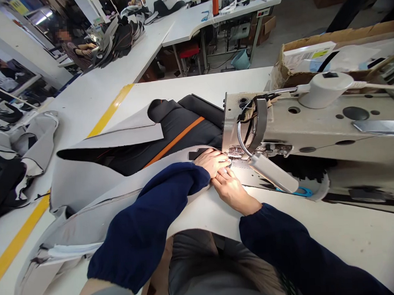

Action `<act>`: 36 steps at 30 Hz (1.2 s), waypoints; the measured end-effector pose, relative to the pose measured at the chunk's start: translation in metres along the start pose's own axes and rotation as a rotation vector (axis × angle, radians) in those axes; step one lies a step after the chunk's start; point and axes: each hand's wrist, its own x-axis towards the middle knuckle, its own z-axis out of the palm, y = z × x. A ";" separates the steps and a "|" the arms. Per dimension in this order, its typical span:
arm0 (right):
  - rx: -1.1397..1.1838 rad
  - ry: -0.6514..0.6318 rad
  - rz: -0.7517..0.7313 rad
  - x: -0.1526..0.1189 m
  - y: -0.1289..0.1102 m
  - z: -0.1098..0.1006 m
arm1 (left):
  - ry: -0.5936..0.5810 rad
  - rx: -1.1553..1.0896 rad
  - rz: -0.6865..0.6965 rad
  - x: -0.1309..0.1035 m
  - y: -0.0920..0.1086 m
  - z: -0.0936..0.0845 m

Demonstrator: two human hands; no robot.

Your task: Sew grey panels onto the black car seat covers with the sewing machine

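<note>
A large grey and black fabric cover (89,175) with an orange stripe (175,140) lies folded across the table, one edge running under the head of a sewing machine (237,127). My left hand (213,163) presses down on that edge beside the needle area, its fingers bent and close together. Just in front of it, my right hand (231,189) pinches the same edge, with the fingertips of both hands nearly touching. The needle is mostly hidden by the hands and the machine head. A lit lamp (273,172) shines on this spot.
Blue scissors (303,191) lie partly under the machine arm. Behind the machine stands an open cardboard box (282,68). More grey covers (41,138) are heaped at the left. Yellow tape (111,110) crosses the table. A person (76,50) works at the far left, beside stacked dark pieces (120,39).
</note>
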 end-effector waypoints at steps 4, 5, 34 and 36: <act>-0.039 -0.011 0.008 -0.005 -0.005 0.001 | 0.074 0.025 0.012 -0.020 0.004 -0.015; -0.060 -0.013 0.010 -0.006 -0.009 0.000 | 0.093 0.045 -0.006 -0.026 0.004 -0.019; -0.215 -0.057 -0.033 -0.006 -0.010 -0.016 | -0.034 -0.137 -0.307 -0.011 0.024 -0.030; -0.213 -0.059 -0.040 -0.006 -0.008 -0.015 | -0.087 -0.107 -0.311 -0.010 0.025 -0.030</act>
